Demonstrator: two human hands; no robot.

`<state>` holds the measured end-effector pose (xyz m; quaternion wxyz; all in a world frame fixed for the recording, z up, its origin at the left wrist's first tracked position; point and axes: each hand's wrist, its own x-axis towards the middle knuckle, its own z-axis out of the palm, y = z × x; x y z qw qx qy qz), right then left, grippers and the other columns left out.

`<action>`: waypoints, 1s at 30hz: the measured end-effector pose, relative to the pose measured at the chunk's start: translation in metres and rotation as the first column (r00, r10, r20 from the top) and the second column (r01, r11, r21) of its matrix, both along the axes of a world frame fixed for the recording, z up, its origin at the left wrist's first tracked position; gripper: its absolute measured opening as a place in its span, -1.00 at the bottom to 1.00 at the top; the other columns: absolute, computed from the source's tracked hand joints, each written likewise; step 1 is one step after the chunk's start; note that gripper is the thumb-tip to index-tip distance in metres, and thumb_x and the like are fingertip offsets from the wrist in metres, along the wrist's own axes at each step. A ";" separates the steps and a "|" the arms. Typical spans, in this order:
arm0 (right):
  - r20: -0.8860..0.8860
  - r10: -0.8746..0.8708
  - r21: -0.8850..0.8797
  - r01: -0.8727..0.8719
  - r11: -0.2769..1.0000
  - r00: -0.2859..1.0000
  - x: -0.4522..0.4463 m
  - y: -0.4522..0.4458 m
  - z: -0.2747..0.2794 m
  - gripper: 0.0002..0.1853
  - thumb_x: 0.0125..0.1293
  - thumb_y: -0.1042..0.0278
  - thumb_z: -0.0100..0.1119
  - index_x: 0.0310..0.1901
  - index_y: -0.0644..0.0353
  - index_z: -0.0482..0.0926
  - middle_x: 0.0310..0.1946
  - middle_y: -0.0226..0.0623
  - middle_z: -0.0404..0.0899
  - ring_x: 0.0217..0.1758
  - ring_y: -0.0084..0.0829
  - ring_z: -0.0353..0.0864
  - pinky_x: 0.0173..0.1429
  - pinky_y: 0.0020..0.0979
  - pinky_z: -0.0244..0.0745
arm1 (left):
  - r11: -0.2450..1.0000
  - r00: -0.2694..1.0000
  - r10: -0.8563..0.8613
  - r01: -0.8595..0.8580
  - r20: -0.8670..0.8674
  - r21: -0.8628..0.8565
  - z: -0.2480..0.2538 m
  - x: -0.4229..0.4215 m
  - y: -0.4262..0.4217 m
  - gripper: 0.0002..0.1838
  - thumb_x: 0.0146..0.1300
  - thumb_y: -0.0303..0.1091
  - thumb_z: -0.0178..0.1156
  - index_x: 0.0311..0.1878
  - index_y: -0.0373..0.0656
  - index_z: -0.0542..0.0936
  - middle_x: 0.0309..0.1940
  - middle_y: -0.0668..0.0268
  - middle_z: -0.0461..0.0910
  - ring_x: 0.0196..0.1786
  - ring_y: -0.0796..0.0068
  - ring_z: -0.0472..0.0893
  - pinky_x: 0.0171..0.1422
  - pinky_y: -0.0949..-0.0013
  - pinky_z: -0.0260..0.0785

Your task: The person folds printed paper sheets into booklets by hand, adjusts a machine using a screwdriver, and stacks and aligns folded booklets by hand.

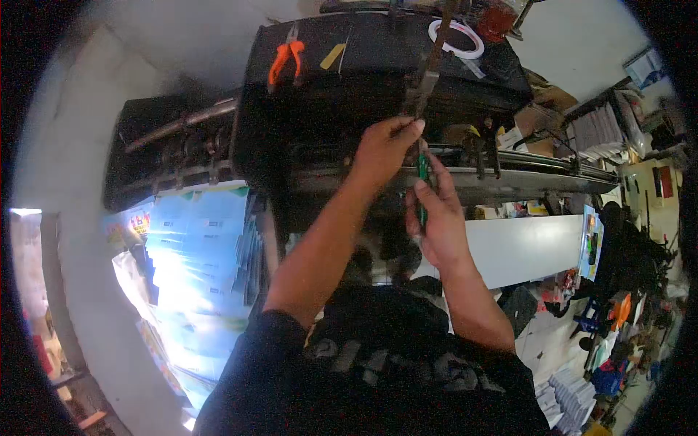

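My left hand (389, 149) is closed at the lower end of a long dark metal strip (430, 73) that rises up to the top of the view. Just below and to the right, my right hand (440, 214) has its fingers wrapped round a green-handled tool (422, 168), whose tip points up toward the left fingertips. Both hands are in front of a dark machine (327, 94). On its top lie orange-handled pliers (286, 62), a small yellow piece (333, 56) and a white ring of tape (456, 38).
Printed light-blue sheets (196, 254) are stacked at the left. A yellow-and-black tool (486, 142) is at the machine's rail (538, 163). A white panel (523, 243) is right of my right hand, with stacked papers (600, 131) and clutter beyond.
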<state>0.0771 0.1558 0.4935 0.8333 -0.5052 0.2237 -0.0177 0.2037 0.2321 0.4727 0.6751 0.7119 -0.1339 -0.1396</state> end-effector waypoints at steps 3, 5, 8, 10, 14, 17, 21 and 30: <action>-0.011 -0.019 0.039 0.020 0.999 1.000 0.002 0.008 0.010 -0.57 0.46 0.28 0.05 0.33 -0.09 0.31 -0.45 -0.45 0.46 -0.62 -0.62 0.34 -0.62 -0.56 0.24 | 0.997 0.996 -0.069 0.067 -0.060 -0.037 -0.012 0.008 0.005 -0.64 0.33 -0.11 0.22 -0.15 -0.28 0.67 -0.36 0.30 0.69 -0.30 0.56 0.58 -0.17 0.40 0.42; -0.034 -0.049 0.082 0.052 0.995 0.998 0.004 0.007 0.012 -0.65 0.48 0.22 0.03 0.25 -0.02 0.37 -0.47 -0.43 0.44 -0.64 -0.62 0.33 -0.63 -0.56 0.22 | 0.991 0.978 -0.089 0.068 -0.187 -0.116 -0.012 0.007 0.003 -0.64 0.33 -0.10 0.22 -0.12 -0.26 0.67 -0.34 0.30 0.69 -0.28 0.53 0.59 -0.16 0.40 0.42; -0.030 0.003 0.545 0.013 0.838 1.000 0.008 -0.003 0.006 -0.70 0.54 0.06 -0.15 0.04 0.07 0.43 -0.55 -0.44 0.38 -0.71 -0.60 0.27 -0.63 -0.54 0.13 | 0.953 0.903 -0.156 0.032 -0.399 -0.300 -0.009 0.004 -0.001 -0.64 0.34 -0.06 0.22 -0.04 -0.18 0.64 -0.29 0.34 0.68 -0.28 0.52 0.60 -0.21 0.41 0.42; -0.112 0.097 0.545 -0.021 0.838 0.989 0.015 -0.005 0.010 -0.63 0.54 -0.06 -0.21 -0.19 0.07 0.44 -0.68 -0.47 0.27 -0.78 -0.59 0.16 -0.68 -0.54 0.05 | 0.917 0.850 -0.207 -0.004 -0.484 -0.400 -0.004 0.005 0.001 -0.63 0.34 -0.03 0.21 0.00 -0.11 0.61 -0.27 0.37 0.66 -0.30 0.53 0.60 -0.26 0.44 0.41; -0.229 0.044 0.329 0.035 0.944 0.972 0.022 0.007 0.025 -0.60 0.52 -0.09 -0.16 -0.21 0.08 0.46 -0.74 -0.47 0.23 -0.84 -0.57 0.08 -0.73 -0.51 0.01 | 0.909 0.748 -0.260 -0.023 -0.611 -0.416 -0.001 0.006 0.004 -0.63 0.35 0.01 0.20 0.01 -0.08 0.60 -0.31 0.40 0.65 -0.31 0.53 0.60 -0.33 0.43 0.38; -0.317 -0.066 -0.020 0.063 0.998 0.946 0.026 0.014 0.028 -0.60 0.51 -0.10 -0.15 -0.22 0.08 0.45 -0.72 -0.46 0.26 -0.86 -0.55 0.06 -0.76 -0.49 -0.03 | 0.885 0.726 -0.290 -0.044 -0.624 -0.463 -0.003 0.006 0.003 -0.62 0.34 0.04 0.19 -0.01 -0.06 0.60 -0.31 0.41 0.64 -0.33 0.54 0.59 -0.43 0.43 0.34; -0.296 -0.028 0.132 0.070 0.989 0.955 0.021 0.007 0.025 -0.61 0.50 -0.10 -0.11 -0.23 0.07 0.44 -0.71 -0.45 0.29 -0.86 -0.55 0.10 -0.77 -0.50 -0.02 | 0.867 0.729 -0.284 -0.083 -0.623 -0.492 -0.009 0.004 -0.003 -0.60 0.35 0.05 0.17 0.01 -0.07 0.59 -0.32 0.41 0.62 -0.32 0.53 0.58 -0.49 0.39 0.35; -0.360 -0.010 -0.286 -0.101 0.953 0.933 0.030 0.017 0.043 -0.56 0.53 -0.06 -0.18 -0.09 0.20 0.49 -0.69 -0.34 0.38 -0.83 -0.47 0.24 -0.68 -0.38 0.19 | 0.663 0.679 -0.406 -0.241 -0.611 -0.709 -0.015 0.000 -0.012 -0.69 0.41 -0.13 0.14 -0.04 -0.21 0.56 -0.41 0.40 0.50 -0.33 0.46 0.52 0.03 0.20 0.48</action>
